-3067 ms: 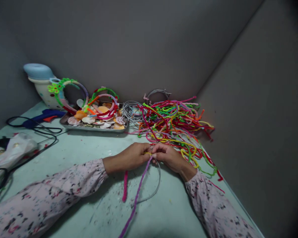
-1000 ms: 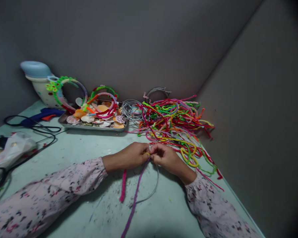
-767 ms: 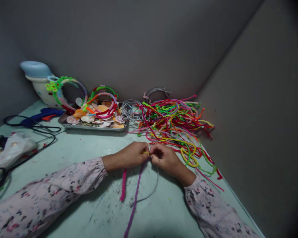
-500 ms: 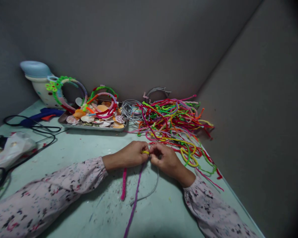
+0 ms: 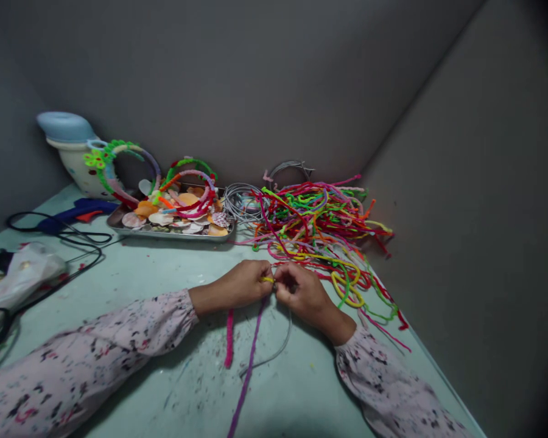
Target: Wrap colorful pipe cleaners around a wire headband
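My left hand is closed on a yellow pipe cleaner, a short bit of which shows at the fingertips. Touching it, or nearly so, my right hand pinches at the end of the same piece; what exactly lies between its fingertips is too small to make out. From below the hands a purple pipe cleaner runs down towards me, and a grey wire curves down to the table. A pink pipe cleaner hangs under my left hand.
Behind my hands lies a heap of coloured pipe cleaners. Beside it are a coil of grey wire and a metal tray of seashells with wrapped hoops on top. Further left are a blue-lidded container, a blue tool and a black cable.
Both hands stay almost in place, with only a slight shift of the fingers and right wrist. The pink pipe cleaner and the purple one have swung slightly to the right.
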The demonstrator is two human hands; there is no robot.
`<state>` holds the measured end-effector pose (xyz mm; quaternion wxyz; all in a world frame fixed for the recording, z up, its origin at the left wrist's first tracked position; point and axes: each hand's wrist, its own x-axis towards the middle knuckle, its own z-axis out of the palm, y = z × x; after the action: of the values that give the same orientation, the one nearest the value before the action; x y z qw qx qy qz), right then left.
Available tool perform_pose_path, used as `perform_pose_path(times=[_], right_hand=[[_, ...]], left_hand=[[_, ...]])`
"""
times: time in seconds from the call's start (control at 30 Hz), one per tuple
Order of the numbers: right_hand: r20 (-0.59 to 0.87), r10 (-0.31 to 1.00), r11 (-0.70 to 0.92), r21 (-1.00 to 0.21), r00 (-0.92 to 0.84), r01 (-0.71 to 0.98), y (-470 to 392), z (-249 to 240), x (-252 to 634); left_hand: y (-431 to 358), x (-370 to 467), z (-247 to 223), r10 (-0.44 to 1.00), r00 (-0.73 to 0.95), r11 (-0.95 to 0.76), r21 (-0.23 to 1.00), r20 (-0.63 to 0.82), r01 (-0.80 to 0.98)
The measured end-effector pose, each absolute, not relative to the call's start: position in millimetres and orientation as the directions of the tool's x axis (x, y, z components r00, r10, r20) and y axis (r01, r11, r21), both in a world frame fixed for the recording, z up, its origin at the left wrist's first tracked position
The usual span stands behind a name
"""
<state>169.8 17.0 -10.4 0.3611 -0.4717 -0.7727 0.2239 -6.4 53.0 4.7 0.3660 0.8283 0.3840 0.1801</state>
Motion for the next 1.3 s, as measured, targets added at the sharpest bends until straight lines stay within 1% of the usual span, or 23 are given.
perform_pose_path(times=[0.17, 0.4, 0.5, 0.7, 0.93, 0.97, 1.03, 1.13, 1.2, 1.3], right_hand=[[0.360, 0.890, 0.457, -0.680, -0.281, 0.573, 16.8, -10.2, 169.1], [0.326, 0.913, 0.407, -0.751, -0.244, 0.520, 18.2, -11.5, 169.6], [0.314, 0.919, 0.393, -0.764, -0.236, 0.511, 18.1, -12.5, 169.7], [0.322, 0.918, 0.397, -0.751, -0.232, 0.527, 16.2, -10.7, 169.4], [0.322, 0.923, 0.385, -0.754, -0.211, 0.532, 16.9, -8.6, 168.8], [0.311, 0.928, 0.372, -0.774, -0.205, 0.513, 17.3, -8.6, 168.9], [0.255, 0.949, 0.310, -0.850, -0.184, 0.425, 18.3, -8.6, 169.5], [0.091, 0.982, 0.119, -0.978, -0.167, 0.170, 19.8, -8.8, 171.2], [-0.008, 0.982, -0.007, -1.000, -0.189, 0.006, 21.0, -10.3, 172.6], [-0.066, 0.974, -0.095, -0.987, -0.217, -0.127, 22.7, -14.4, 174.5]], left_hand=[[53.6, -5.9, 4.4, 0.768, 0.639, -0.445, 0.746, 0.033, 0.496], [56.2, -7.6, 2.4, 0.743, 0.667, -0.440, 0.796, 0.061, 0.417], [56.0, -8.2, 1.0, 0.747, 0.661, -0.453, 0.781, 0.069, 0.430], [54.1, -7.7, 1.5, 0.755, 0.647, -0.503, 0.727, 0.107, 0.467], [51.7, -7.6, 4.2, 0.752, 0.645, -0.522, 0.722, 0.139, 0.453], [52.0, -7.5, 4.4, 0.755, 0.642, -0.511, 0.736, 0.136, 0.445], [53.7, -7.4, 4.3, 0.765, 0.634, -0.456, 0.790, 0.112, 0.410], [58.1, -7.6, 2.7, 0.779, 0.625, -0.290, 0.911, 0.046, 0.294], [60.9, -8.2, 1.5, 0.792, 0.610, -0.144, 0.966, -0.017, 0.215], [63.1, -9.3, 1.0, 0.799, 0.593, 0.016, 0.988, -0.104, 0.152]])
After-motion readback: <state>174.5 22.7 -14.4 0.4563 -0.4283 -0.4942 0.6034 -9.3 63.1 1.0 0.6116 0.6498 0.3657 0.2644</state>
